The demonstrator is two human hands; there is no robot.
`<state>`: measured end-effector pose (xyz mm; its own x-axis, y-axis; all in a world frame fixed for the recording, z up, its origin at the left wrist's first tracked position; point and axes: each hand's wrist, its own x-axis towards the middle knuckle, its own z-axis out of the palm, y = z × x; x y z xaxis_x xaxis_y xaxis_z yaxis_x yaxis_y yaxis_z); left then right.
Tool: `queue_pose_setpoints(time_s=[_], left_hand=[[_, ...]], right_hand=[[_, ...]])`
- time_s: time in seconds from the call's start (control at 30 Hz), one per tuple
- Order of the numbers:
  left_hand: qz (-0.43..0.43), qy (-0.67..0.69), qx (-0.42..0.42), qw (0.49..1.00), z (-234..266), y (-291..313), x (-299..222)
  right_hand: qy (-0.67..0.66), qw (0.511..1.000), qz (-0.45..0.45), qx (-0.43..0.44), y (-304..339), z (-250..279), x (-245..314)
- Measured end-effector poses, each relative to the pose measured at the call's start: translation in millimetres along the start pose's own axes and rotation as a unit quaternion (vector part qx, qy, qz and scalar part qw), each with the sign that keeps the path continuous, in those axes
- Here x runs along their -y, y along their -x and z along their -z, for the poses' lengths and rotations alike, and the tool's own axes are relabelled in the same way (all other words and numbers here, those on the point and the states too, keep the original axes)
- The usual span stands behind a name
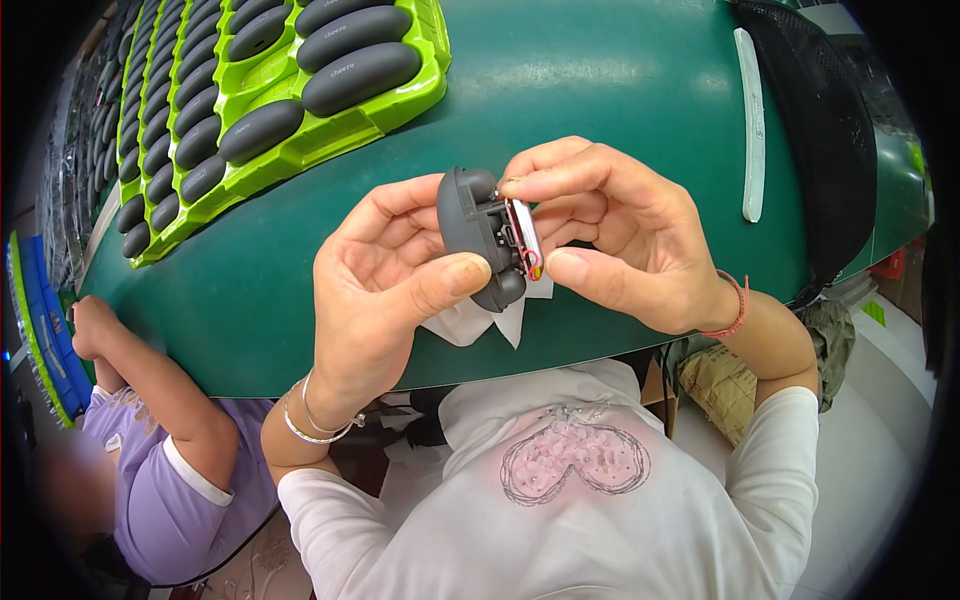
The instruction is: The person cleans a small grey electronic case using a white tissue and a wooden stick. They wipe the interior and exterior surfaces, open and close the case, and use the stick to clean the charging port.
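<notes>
A dark grey oval earbud charging case (462,228) is held on its side above the table, its inner parts exposed. My left hand (372,275) grips the case's outer shell between thumb and fingers. On the case's right side, a flat silvery battery (524,240) with a bit of red wire at its lower end stands partly out of the shell. My right hand (640,235) pinches this battery, index finger at its top and thumb near its lower edge. Under the hands lies a white piece of paper or cloth (470,322), partly hidden.
A lime green tray (350,128) filled with rows of dark grey oval cases stands at the far left of the green table (600,90). A pale strip (750,125) and a black mesh item (820,150) lie at right. A co-worker's arm (165,385) rests at left.
</notes>
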<state>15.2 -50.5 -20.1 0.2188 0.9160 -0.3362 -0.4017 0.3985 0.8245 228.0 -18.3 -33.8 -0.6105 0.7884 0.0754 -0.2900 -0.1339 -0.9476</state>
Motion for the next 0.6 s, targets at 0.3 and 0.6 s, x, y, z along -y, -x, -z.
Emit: queue_pose_setpoints(time_s=[0.3,0.6], left_hand=[[-0.01,-0.003,-0.001,1.0,-1.1,0.6,0.4],[-0.043,-0.024,0.008,0.999,-3.0,2.8,0.6]], right_hand=[[-0.037,0.999,-0.026,-0.007,-0.4,0.1,-0.4],[-0.029,0.999,-0.016,-0.002,-0.8,0.3,-1.5]])
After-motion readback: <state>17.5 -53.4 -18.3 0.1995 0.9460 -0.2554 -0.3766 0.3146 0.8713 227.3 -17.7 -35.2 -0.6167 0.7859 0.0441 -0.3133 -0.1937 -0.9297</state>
